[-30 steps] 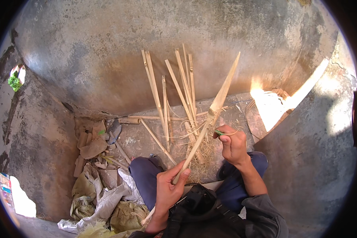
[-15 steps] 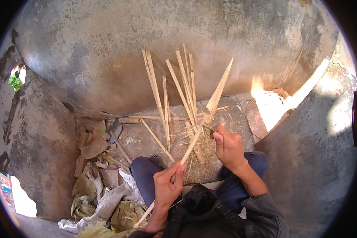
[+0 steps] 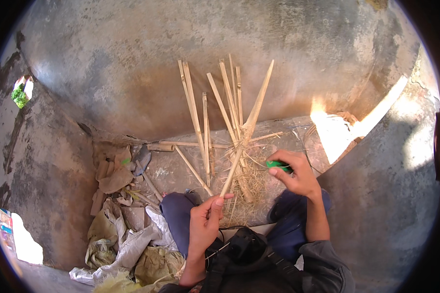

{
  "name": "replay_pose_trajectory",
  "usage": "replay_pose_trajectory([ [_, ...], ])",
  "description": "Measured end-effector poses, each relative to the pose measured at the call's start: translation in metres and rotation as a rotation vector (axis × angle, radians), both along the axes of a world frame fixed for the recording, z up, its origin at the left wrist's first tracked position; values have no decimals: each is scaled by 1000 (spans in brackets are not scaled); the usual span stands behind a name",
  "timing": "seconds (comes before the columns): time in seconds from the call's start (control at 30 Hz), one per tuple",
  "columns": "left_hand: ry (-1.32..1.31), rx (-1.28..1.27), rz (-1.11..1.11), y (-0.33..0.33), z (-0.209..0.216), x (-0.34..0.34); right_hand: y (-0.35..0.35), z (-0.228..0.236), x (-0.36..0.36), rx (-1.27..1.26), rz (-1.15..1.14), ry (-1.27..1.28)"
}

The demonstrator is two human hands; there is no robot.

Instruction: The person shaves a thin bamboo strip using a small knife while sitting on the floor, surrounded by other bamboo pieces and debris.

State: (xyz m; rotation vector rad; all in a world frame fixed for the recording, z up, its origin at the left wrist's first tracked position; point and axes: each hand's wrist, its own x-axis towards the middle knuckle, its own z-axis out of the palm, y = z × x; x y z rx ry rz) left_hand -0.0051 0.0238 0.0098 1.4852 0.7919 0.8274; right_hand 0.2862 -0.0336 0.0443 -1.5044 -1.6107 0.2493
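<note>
My left hand is closed round the near end of a long pale bamboo strip. The strip slants away from me, and its wide, pointed far end leans toward the wall. To the right of it, my right hand grips a small knife with a green handle; the blade is hard to make out. The knife is apart from the strip. Thin curled shavings cling to the strip's middle. Under it lies a thick bamboo piece on a pile of shavings.
Several bamboo strips lean against the concrete wall ahead. More sticks lie on the floor. At the lower left are crumpled sacks and broken scraps. Sunlight falls on a flat piece at the right.
My right hand has moved right, off the strip, and turned so more of the green handle shows. The strip's tip has swung left, and my left hand sits slightly lower on it.
</note>
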Motion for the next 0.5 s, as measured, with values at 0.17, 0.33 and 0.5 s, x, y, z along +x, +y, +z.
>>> replay_pose_trajectory([
  [0.17, -15, -35, -46, 3, 0, -3, 12, -16, 16, 192, -472, -28],
  [0.33, 3, -58, -93, 1, -2, 0, 1, -9, 4, 189, -44, 181],
  [0.5, 24, -64, -124, -6, 0, 2, 3, -1, -18, 201, 6, 37],
])
